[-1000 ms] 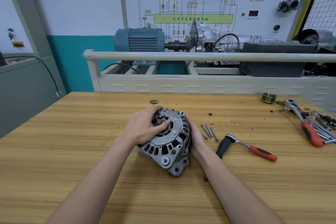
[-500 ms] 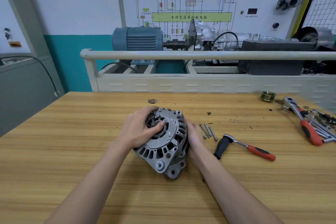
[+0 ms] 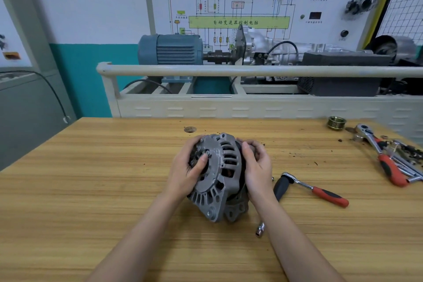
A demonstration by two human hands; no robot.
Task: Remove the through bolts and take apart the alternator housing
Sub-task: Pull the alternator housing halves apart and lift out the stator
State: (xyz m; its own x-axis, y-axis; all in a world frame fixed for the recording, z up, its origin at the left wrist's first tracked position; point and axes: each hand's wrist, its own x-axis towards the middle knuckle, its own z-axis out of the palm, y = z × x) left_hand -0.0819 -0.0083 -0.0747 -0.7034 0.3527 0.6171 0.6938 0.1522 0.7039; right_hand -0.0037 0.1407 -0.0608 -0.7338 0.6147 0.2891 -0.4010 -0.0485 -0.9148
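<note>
Grey cast alternator stands on edge mid-bench, its axis tipped up and leftward. My left hand clasps its front face; my right hand wraps the rear half.

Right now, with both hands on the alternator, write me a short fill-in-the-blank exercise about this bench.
1. Both hands grip the alternator, which rests on the ____ table.
2. The left hand presses its ____ against the alternator's front face.
3. The ratchet lying just right of the right hand has a red and ____ handle.
4. The brass-coloured pulley sits near the table's far ____ corner.

Missing words: wooden; thumb; black; right
</note>
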